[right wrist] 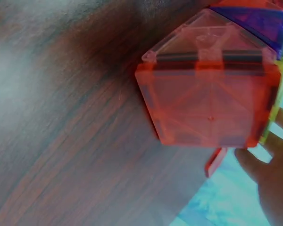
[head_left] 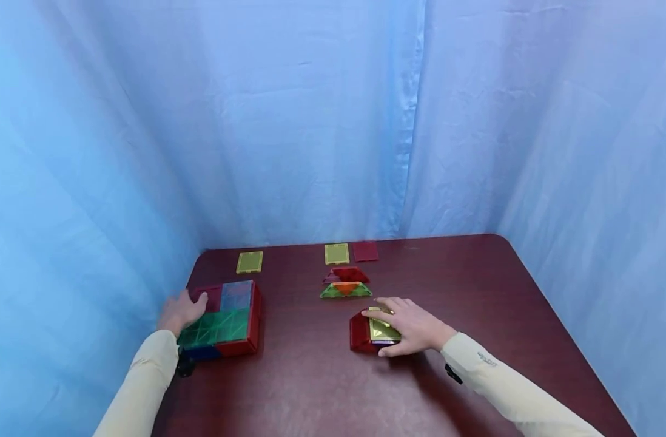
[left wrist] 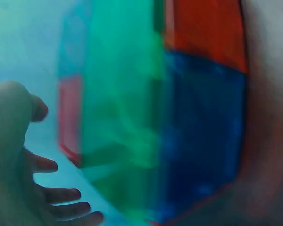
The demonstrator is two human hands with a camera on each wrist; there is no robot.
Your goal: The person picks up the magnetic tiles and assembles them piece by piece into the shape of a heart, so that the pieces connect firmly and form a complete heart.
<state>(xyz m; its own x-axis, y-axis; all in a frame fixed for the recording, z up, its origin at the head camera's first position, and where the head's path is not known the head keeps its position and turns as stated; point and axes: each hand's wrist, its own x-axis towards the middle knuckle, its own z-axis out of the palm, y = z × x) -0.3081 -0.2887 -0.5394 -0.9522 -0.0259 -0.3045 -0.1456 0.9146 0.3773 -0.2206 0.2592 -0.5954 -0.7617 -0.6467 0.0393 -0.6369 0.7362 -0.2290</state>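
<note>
At the left of the table sits a low box of magnetic tiles (head_left: 228, 323), with green and clear tiles on top and red and blue sides. My left hand (head_left: 182, 311) is at its far left corner, thumb over a dark red tile; the left wrist view shows those fingers spread. My right hand (head_left: 417, 328) reaches over a smaller magnetic-tile block (head_left: 360, 332), its thumb and fingers curved about the yellow square magnetic tile (head_left: 383, 328) on top. A red square side (right wrist: 210, 106) and a purple piece (right wrist: 264, 23) of this block show in the right wrist view.
Behind the right hand stand two low trapezoid tile shapes, one red (head_left: 350, 274), one green and orange (head_left: 346, 289). Two yellow tiles (head_left: 249, 262) and a red tile (head_left: 365, 250) lie near the back edge. Blue curtains (head_left: 311, 121) surround the dark red table (head_left: 306, 388).
</note>
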